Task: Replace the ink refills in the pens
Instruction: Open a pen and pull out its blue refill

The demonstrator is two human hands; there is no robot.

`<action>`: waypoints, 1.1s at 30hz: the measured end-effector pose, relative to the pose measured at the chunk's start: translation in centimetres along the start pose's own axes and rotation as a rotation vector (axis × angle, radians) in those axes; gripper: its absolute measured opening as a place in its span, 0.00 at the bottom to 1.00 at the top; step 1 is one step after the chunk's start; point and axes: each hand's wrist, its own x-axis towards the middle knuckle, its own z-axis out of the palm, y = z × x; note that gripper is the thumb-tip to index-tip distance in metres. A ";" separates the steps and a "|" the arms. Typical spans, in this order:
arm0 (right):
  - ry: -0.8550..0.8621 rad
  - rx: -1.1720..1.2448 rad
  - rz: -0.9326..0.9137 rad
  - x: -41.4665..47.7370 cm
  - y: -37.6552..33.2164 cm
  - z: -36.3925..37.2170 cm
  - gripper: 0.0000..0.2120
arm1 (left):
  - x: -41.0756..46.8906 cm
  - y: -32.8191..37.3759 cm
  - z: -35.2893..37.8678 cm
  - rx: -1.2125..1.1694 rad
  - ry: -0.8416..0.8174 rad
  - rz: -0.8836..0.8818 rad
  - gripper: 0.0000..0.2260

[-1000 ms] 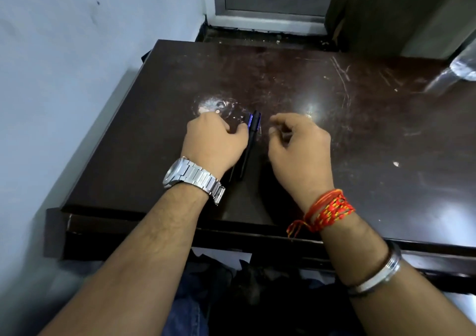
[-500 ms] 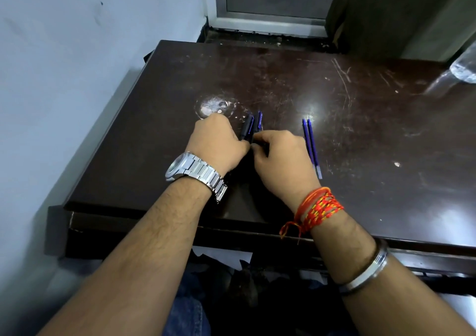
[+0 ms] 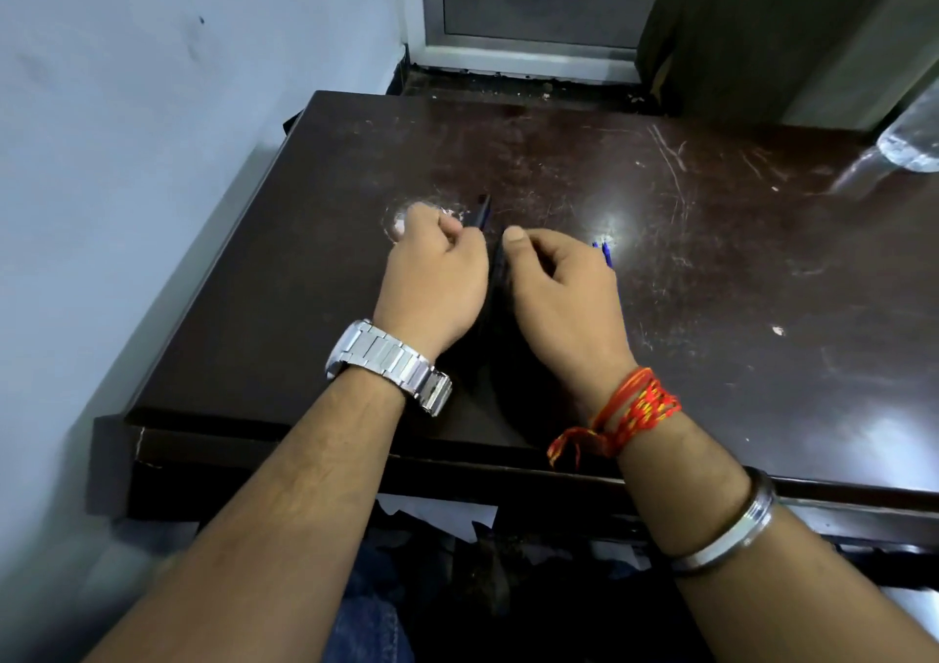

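My left hand is closed around a dark pen with blue trim; only the pen's far end sticks out past the knuckles. My right hand sits close beside it, thumb and fingers pinched on a second dark pen that lies in the narrow gap between the hands. Two blue ink refills lie on the dark table just behind my right hand, mostly hidden by it. Both hands hover low over the middle of the table.
The scratched dark brown table stands against a pale wall on the left. A clear plastic bottle lies at the far right edge. A window frame is beyond the table's back edge.
My right hand left the two refills lying on the table and came over to the pens beside my left hand. Each hand now grips a pen, and the right hand again covers most of the refills.
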 end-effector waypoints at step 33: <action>0.076 0.526 0.315 1.0 -0.2 0.1 0.11 | 0.6 -1.3 -2.0 0.525 -0.073 -0.127 0.09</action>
